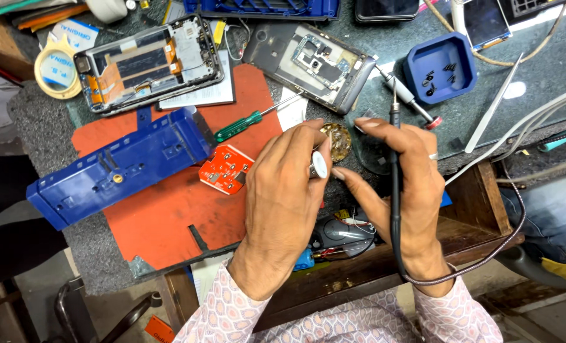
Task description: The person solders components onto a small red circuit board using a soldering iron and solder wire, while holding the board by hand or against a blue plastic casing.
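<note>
Black, thin soldering pen (pixel 395 152) with a cable stands upright in the right hand (pixel 405 190) grip above the counter (pixel 549 70); the left hand (pixel 283 197) pinches a small white-capped metal cylinder (pixel 318 165). A yellow tape roll (pixel 57 67) with a blue-white label lies far left.

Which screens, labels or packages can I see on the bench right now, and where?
Phone screen: top right, pale lit rectangle, dark frame.
Dark phone: top centre, black screen, unlit.
Printed sheet: under the opened phone, white.
Tape roll: top left, cream ring over a blue-and-white label.
</note>
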